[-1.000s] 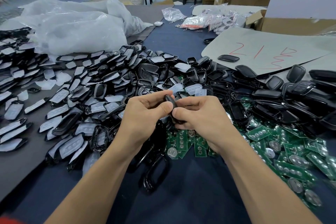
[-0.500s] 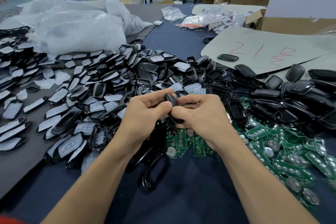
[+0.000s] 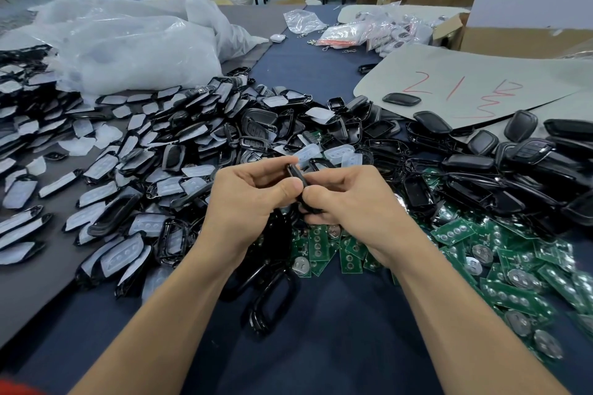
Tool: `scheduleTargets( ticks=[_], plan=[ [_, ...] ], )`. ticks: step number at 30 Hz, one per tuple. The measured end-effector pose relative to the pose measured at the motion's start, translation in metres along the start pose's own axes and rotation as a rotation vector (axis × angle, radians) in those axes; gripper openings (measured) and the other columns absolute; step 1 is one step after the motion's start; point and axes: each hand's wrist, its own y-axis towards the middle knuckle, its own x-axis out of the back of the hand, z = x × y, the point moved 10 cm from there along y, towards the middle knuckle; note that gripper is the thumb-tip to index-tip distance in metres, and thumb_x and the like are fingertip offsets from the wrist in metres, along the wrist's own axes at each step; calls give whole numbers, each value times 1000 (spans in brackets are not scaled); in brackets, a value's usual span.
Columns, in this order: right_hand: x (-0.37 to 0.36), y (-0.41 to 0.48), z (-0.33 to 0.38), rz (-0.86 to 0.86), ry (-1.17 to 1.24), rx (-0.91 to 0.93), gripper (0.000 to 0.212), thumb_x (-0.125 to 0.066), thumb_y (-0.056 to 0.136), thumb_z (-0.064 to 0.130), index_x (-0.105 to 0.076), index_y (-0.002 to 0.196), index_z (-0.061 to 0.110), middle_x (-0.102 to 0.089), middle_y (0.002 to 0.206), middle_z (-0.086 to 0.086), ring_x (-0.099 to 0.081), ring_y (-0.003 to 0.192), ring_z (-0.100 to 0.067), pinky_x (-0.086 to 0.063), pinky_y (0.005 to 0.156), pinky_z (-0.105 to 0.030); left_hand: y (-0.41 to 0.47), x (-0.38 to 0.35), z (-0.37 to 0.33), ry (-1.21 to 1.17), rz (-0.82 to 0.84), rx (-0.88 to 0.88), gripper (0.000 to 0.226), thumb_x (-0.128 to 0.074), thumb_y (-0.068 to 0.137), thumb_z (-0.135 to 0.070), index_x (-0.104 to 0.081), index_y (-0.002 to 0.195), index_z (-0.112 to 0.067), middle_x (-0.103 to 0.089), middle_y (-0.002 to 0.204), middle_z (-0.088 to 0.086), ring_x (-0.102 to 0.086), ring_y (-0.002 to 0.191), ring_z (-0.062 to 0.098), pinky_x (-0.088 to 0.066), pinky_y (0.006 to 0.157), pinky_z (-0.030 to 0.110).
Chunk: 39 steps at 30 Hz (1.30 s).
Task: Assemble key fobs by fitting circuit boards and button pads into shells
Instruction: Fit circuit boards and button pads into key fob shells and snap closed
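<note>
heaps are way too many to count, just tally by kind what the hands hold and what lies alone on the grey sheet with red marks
black shell, gripped between left hand and right hand: 1
black fob, lying alone on the grey sheet: 1
Total: 2

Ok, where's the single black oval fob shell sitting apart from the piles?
Head view, upper right: the black oval fob shell lies on the grey cardboard sheet, just left of its red handwriting.
</note>
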Motion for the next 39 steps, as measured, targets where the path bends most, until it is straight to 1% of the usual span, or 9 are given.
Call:
scheduleTargets(
  ticks=[6,10,14,17,22,26,30,35,39],
  plan=[
    [-2,-5,12,10,-285,74,22,-65,91,23,-80,105,32,-80,89,5,-77,85,-13,-64,81,-37,0,1,-2,20,-14,-16,30,-82,82,1,-82,100,-24,-82,96,4,-79,87,18,-63,75,26],
    [-13,-15,27,-67,-604,242,14,-69,84,27,-73,96,33,-73,74,5,-67,67,-12,-55,62,-30,0,3,-2,51,-57,-32,28,-84,82,0,-83,95,-25,-82,92,3,-79,85,18,-65,75,29],
    [-11,-15,29,-148,-682,245,14,-59,93,20,-70,95,28,-65,67,4,-54,56,-15,-39,52,-24,-2,6,-7,77,-95,-55,29,-83,84,-6,-85,86,-35,-82,88,0,-79,81,17,-64,70,26],
    [-6,-13,28,-137,-612,195,19,-58,92,14,-71,93,28,-59,61,5,-50,50,-11,-36,46,-20,-1,7,-12,116,-82,-89,30,-79,88,-3,-84,92,-32,-82,90,-1,-79,82,15,-62,71,22],
    [-4,-9,23,-5,-454,98,16,-58,84,9,-72,85,17,-70,69,-7,-64,63,-26,-55,66,-45,2,3,-23,107,20,-136,41,-75,84,12,-85,93,-27,-82,94,1,-77,91,12,-57,80,18],
    [-5,-9,20,31,-317,78,28,-61,83,9,-76,97,27,-72,69,-7,-59,58,-16,-52,64,-44,0,5,-28,35,45,-156,28,-81,76,0,-86,88,-25,-81,85,3,-76,78,11,-56,73,17],
    [9,-9,20,-89,-94,82,23,-73,84,0,-79,94,19,-77,75,-10,-74,70,-37,-60,71,-56,1,10,-25,-5,2,-143,19,-83,67,-15,-86,82,-26,-80,77,2,-72,70,10,-55,69,17],
    [5,-8,14,-56,101,61,23,-69,91,-6,-81,99,12,-79,90,-16,-75,75,-24,-62,70,-31,0,12,-22,-19,-21,-131,22,-84,68,-13,-86,85,-28,-81,81,2,-73,73,9,-56,71,17],
    [1,-6,12,-15,189,42,25,-67,95,-4,-80,98,18,-79,96,-17,-76,78,-24,-63,71,-28,-2,11,-28,-17,-21,-165,26,-83,72,-10,-86,88,-30,-81,84,0,-74,76,8,-56,72,16]
  ],
)
